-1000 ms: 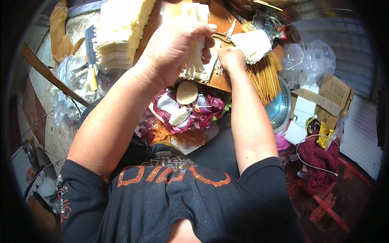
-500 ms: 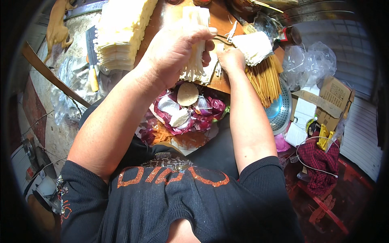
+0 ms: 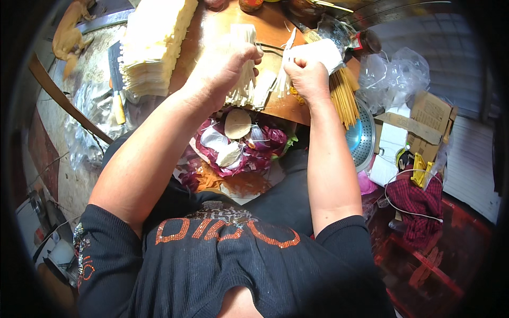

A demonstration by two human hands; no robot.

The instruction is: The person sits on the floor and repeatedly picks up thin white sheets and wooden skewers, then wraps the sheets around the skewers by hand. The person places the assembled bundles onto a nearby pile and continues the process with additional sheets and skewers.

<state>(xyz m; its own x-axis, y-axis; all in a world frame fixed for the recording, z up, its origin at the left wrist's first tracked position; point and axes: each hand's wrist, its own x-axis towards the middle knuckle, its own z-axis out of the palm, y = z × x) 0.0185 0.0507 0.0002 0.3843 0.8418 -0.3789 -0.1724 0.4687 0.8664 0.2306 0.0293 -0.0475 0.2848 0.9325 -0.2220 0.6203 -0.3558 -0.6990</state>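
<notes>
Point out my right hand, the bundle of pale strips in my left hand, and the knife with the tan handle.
Right hand [image 3: 310,80]: head view, on the back of the hand.
Bundle of pale strips [image 3: 243,86]: head view, on its lower part.
Knife [image 3: 115,73]: head view, on the dark blade.

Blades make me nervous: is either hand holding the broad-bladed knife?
No, the knife lies left of the tall pale stack, apart from the left hand and right hand.

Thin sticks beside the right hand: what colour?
The thin sticks are golden tan, clearest in the head view.
</notes>
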